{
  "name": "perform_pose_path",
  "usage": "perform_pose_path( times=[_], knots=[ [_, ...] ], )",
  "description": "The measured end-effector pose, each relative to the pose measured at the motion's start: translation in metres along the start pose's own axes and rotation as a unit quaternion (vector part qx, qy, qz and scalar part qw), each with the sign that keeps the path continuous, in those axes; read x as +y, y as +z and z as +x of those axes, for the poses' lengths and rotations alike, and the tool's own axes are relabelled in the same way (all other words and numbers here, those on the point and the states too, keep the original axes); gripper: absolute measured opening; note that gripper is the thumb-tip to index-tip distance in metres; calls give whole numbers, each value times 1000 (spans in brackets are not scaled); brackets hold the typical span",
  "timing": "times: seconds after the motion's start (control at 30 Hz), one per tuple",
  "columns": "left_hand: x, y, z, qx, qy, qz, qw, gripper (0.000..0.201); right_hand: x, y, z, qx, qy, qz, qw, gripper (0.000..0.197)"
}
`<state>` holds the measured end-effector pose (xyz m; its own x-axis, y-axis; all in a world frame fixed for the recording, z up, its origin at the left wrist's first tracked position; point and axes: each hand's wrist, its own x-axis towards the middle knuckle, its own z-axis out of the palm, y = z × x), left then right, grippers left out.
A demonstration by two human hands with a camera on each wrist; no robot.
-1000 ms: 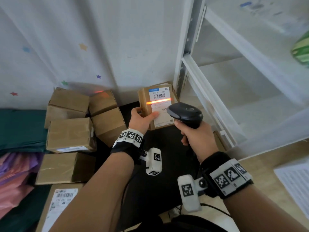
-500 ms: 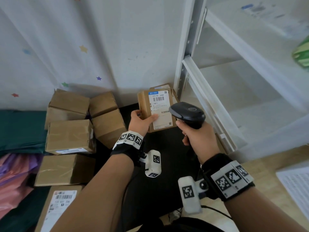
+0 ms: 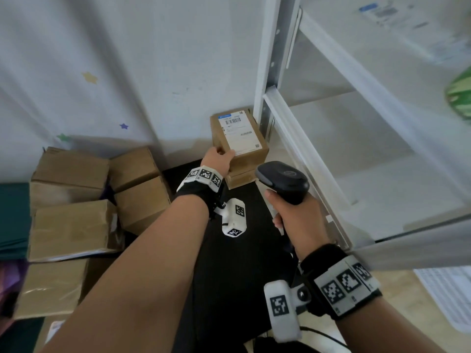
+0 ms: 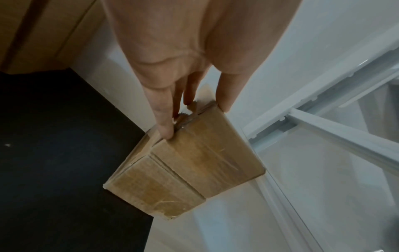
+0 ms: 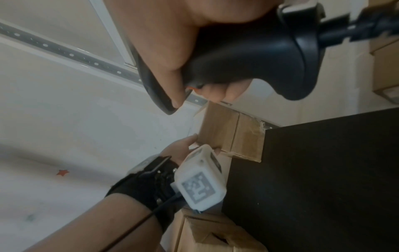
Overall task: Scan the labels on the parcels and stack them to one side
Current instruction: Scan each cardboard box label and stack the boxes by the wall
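A brown parcel point(image 3: 239, 138) with a white barcode label facing up lies on a lower brown box point(image 3: 240, 179), in the corner between the wall and the shelf post. My left hand point(image 3: 218, 160) grips its near end, thumb on top. In the left wrist view my left hand point(image 4: 194, 116) pinches the parcel point(image 4: 207, 153) with the fingers at the seam above the lower box point(image 4: 151, 192). My right hand point(image 3: 295, 215) grips a black barcode scanner point(image 3: 283, 180), held just right of the stack; no scan light shows. In the right wrist view my right hand point(image 5: 172, 51) wraps round the scanner point(image 5: 248, 64).
Several brown boxes point(image 3: 74, 220) are piled at the left on a black surface point(image 3: 229, 276). A white metal shelf unit point(image 3: 305, 154) stands close on the right. A white sheet with coloured stars point(image 3: 122, 72) hangs behind. A teal bag point(image 3: 12, 220) lies at far left.
The orange scan line on the label went out. My left hand carried the parcel away from me and laid it flat on the stack by the shelf post. The scanner stayed roughly in place.
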<state>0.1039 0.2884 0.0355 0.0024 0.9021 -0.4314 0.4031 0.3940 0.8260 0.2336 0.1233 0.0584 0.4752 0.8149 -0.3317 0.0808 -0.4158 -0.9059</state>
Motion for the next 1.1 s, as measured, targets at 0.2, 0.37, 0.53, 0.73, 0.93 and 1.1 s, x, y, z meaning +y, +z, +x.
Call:
perform_pose_path(
  times=[0.2, 0.37, 0.53, 0.73, 0.93, 1.1],
  knots=[
    [-5, -5, -15, 40, 60, 66, 995, 47, 2, 3, 3, -6, 6, -5, 1000, 24],
    [-38, -50, -58, 181, 142, 235, 944, 41, 6, 10, 2, -10, 13, 3, 1000, 26],
    [-84, -90, -85, 203, 34, 415, 886, 55, 9, 29, -5, -29, 17, 24, 999, 25],
    [-109, -96, -101, 175, 42, 406, 896, 51, 14, 46, -20, -56, 11, 21, 998, 25],
    [-117, -89, -110, 162, 61, 438, 882, 59, 20, 48, -32, -54, -10, 25, 998, 26],
    [-117, -89, -112, 212, 50, 411, 885, 77, 27, 39, -35, -43, -6, 27, 999, 24]
  ],
)
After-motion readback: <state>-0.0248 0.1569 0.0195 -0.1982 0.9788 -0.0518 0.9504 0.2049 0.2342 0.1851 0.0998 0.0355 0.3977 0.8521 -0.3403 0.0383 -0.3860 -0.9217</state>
